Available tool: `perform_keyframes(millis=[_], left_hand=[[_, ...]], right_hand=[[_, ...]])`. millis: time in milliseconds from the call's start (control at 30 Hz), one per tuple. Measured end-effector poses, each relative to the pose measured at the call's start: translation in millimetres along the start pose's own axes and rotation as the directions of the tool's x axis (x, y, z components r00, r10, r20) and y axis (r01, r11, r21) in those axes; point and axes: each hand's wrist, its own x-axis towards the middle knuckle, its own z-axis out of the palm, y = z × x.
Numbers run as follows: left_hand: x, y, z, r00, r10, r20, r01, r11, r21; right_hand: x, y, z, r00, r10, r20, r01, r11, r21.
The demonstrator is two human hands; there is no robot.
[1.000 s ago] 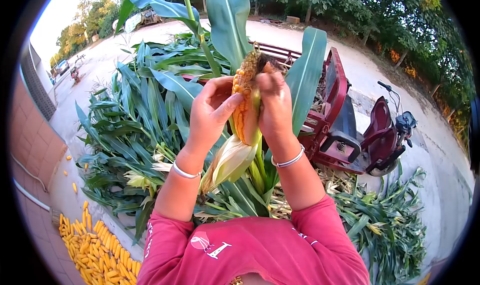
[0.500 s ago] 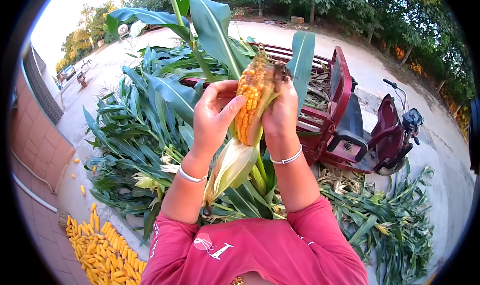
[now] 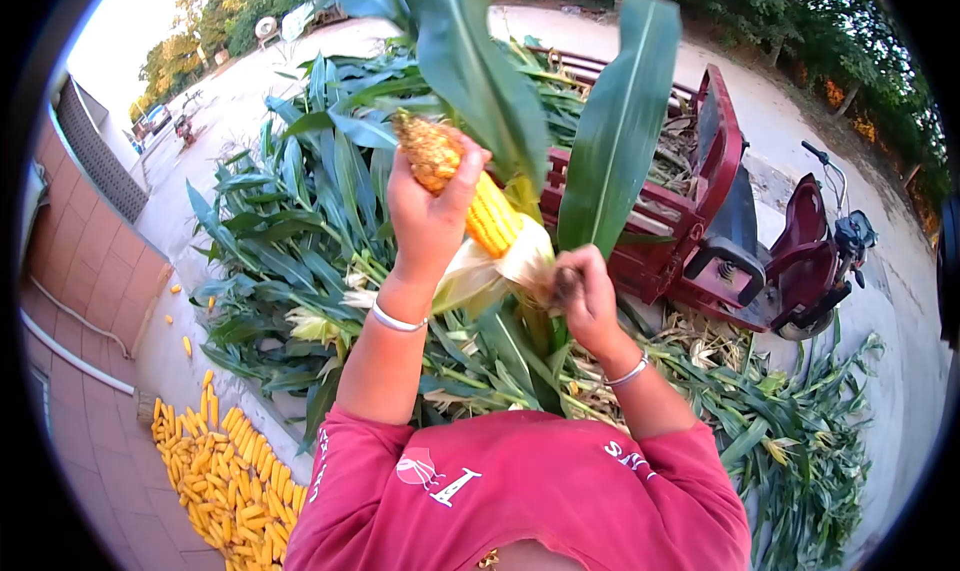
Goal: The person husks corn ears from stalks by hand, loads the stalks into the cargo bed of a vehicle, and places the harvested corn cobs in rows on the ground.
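Note:
My left hand [image 3: 432, 206] is wrapped round the upper part of a corn cob [image 3: 490, 216], whose tip shows ragged kernels. Bare yellow kernels run down to pale husk [image 3: 478, 276] still joined at the cob's base. Lower and to the right, my right hand [image 3: 588, 296] is closed on peeled-back husk with a dark, silky end. Broad green leaves [image 3: 622, 121] of the corn stalk rise behind both hands. A bracelet circles each wrist.
Cut corn stalks [image 3: 300, 211] are heaped in front and to the left. A red cargo tricycle [image 3: 690, 221] stands at the right, with more stalks [image 3: 800, 441] below it. Husked cobs [image 3: 230, 481] lie piled at lower left beside a tiled wall [image 3: 90, 271].
My right hand has pulled down and right from the cob's top, drawing husk away. My left hand now encloses the upper cob, which tilts left, with more yellow kernels bared.

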Motion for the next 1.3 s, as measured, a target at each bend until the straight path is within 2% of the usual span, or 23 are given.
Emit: perform_keyframes(millis=[67,100,167,200,300,367,400,433,500,567,633,700,733,767,833,867,933,1000,1100,1167,1200,1233,1300], left_hand=[[-1.2,-3.2,-4.4,0.998,0.033,0.055,-0.036,0.997,0.063],[4.3,0.3,-3.9,0.997,-0.080,0.012,0.081,0.993,-0.089],[9.4,6.7,-3.6,0.993,-0.080,0.092,0.082,0.996,-0.021],[4.7,4.8,-3.6,0.990,-0.104,0.099,0.105,0.994,-0.012],[7.6,-1.4,0.5,0.989,-0.049,0.136,0.057,0.997,-0.050],[8.1,-8.5,1.9,0.995,-0.043,0.095,0.047,0.998,-0.045],[9.7,-11.6,0.6,0.990,-0.023,0.137,0.029,0.999,-0.039],[8.3,-12.0,1.4,0.990,-0.025,0.136,0.031,0.999,-0.043],[10.3,-13.1,5.7,0.990,-0.049,0.130,0.049,0.999,0.001],[11.3,-18.1,6.6,0.990,-0.032,0.141,0.031,0.999,0.003],[11.6,-20.6,6.8,0.991,-0.025,0.128,0.023,1.000,0.015],[9.0,-12.3,13.0,0.993,-0.029,0.114,0.028,1.000,0.014],[8.3,-8.9,16.1,0.995,-0.029,0.094,0.028,1.000,0.014],[7.0,-7.6,16.8,0.995,-0.024,0.094,0.024,1.000,0.011],[3.5,-6.5,17.0,0.985,0.075,0.158,-0.095,0.988,0.125],[2.2,-4.7,16.4,0.987,0.038,0.157,-0.054,0.993,0.101],[4.2,-1.9,13.8,0.984,0.039,0.175,-0.067,0.986,0.156],[9.2,2.7,10.6,0.983,0.047,0.180,-0.090,0.966,0.243],[18.9,-5.5,3.3,0.972,0.037,0.232,-0.096,0.964,0.248],[26.9,-12.2,4.6,0.977,0.023,0.211,-0.075,0.967,0.241],[31.2,-11.4,4.8,0.970,-0.123,0.208,0.092,0.984,0.152],[35.9,-13.3,5.1,0.940,-0.266,0.215,0.260,0.964,0.060],[52.9,-31.7,-0.7,0.910,-0.349,0.222,0.346,0.937,0.052]], right_hand=[[-46.8,34.1,-9.1,0.988,0.154,0.008,-0.153,0.984,-0.090],[-69.7,53.9,-10.8,1.000,-0.018,-0.002,0.018,0.975,-0.221],[-81.3,38.8,-0.3,0.999,0.040,0.010,-0.039,0.998,-0.054],[-76.7,32.7,-3.3,1.000,-0.003,0.003,0.004,0.988,-0.156],[-72.4,52.4,-11.8,1.000,-0.007,0.015,0.010,0.978,-0.210],[-63.1,67.2,-19.9,0.996,0.077,-0.043,-0.083,0.985,-0.154],[-54.2,60.7,-22.8,0.976,0.214,-0.036,-0.216,0.973,-0.075],[-44.5,55.3,-23.4,0.990,0.128,-0.052,-0.134,0.982,-0.132],[-13.7,15.0,-28.1,0.975,0.217,0.050,-0.192,0.933,-0.306],[19.9,-14.9,-21.5,0.990,-0.117,0.077,0.140,0.821,-0.554],[45.4,-29.9,-3.5,0.981,-0.183,0.062,0.182,0.775,-0.605],[64.2,-6.5,11.8,0.997,-0.001,0.079,0.047,0.817,-0.575],[72.4,10.6,18.1,0.992,0.039,0.121,0.036,0.826,-0.563],[76.8,27.8,22.5,0.983,0.065,0.172,0.013,0.908,-0.419],[80.5,35.6,28.6,0.955,0.156,0.252,-0.085,0.959,-0.271],[75.1,42.9,33.6,0.952,0.164,0.257,-0.093,0.959,-0.267],[70.1,54.5,42.4,0.920,0.259,0.293,-0.289,0.955,0.062],[66.6,51.9,48.9,0.932,0.244,0.268,-0.270,0.961,0.066],[61.6,48.0,62.8,0.962,0.218,0.167,-0.238,0.965,0.111],[62.1,40.6,66.7,0.967,0.245,0.075,-0.238,0.967,-0.095],[61.2,48.8,71.9,0.986,0.167,0.021,-0.163,0.978,-0.128],[61.8,50.1,73.7,0.984,0.174,0.025,-0.170,0.977,-0.127],[61.2,53.4,77.9,0.984,0.170,-0.058,-0.180,0.928,-0.325]])
